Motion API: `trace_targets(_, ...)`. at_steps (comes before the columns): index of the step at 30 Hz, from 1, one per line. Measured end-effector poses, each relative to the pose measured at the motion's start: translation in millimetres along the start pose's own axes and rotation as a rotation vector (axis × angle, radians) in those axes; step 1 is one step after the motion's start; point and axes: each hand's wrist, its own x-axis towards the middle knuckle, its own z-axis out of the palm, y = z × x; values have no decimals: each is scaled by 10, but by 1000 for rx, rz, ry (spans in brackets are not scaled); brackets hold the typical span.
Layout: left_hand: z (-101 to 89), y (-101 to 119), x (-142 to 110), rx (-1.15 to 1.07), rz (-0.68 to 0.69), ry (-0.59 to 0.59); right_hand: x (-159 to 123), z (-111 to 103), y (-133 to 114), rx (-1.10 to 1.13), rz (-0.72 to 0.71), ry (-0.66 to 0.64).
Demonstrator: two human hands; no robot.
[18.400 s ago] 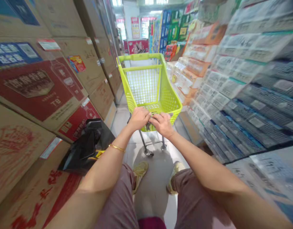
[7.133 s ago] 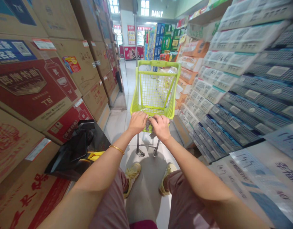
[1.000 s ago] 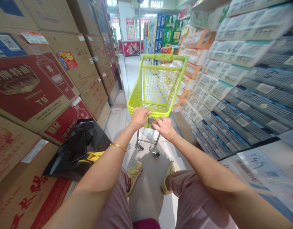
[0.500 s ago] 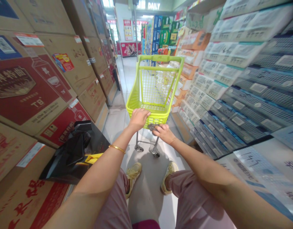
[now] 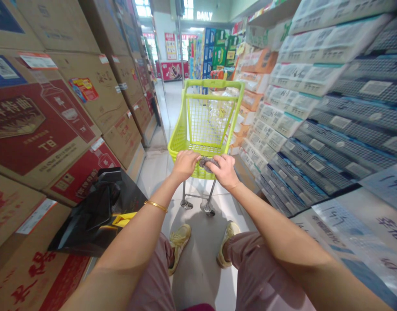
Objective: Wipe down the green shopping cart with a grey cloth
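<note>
A lime-green shopping cart with a plastic mesh basket and metal legs on casters stands in front of me, its basket empty. My left hand grips the near rim of the basket, fingers curled over the edge. At that same rim, my right hand presses a crumpled, mottled grey cloth against the green plastic. The cloth reaches from the right fingers almost to the left fingertips. Part of it is hidden under the right hand.
Stacked cardboard cartons line the left side. A black bag with a yellow part lies by them. On the right are piled white packs and grey-blue packs. The tiled aisle floor runs on past the cart.
My right hand has moved up from below the basket's near edge onto the rim, bringing the grey cloth with it. My left hand stays on the rim. The view has shifted slightly.
</note>
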Motion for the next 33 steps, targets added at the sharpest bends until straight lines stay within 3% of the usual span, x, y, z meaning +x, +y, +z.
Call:
trace_targets(10, -30, 28, 1, -1, 1, -16, -331, 222, -130, 20, -135, -215)
trace_targets(16, -45, 17, -22, -51, 19, -6, -76, -139, -195, 93, 64, 88)
trace_targets(18, -64, -9, -35, -66, 35, 18, 19, -302, -154, 88, 138, 120)
trace_targets(22, -110, -90, -54, 26, 15, 106, 99, -474, 18, 60, 214, 38)
trace_targets(25, -115, -139, -48, 68, -21, 79, 110, -488, 84, 117, 228, 2)
trace_targets(28, -96, -145, -31, 83, -55, 49, 147, -494, 26, 163, 202, -19)
trace_targets(33, -83, -106, -23, 111, -94, 42, 273, -488, -196, 87, 300, -105)
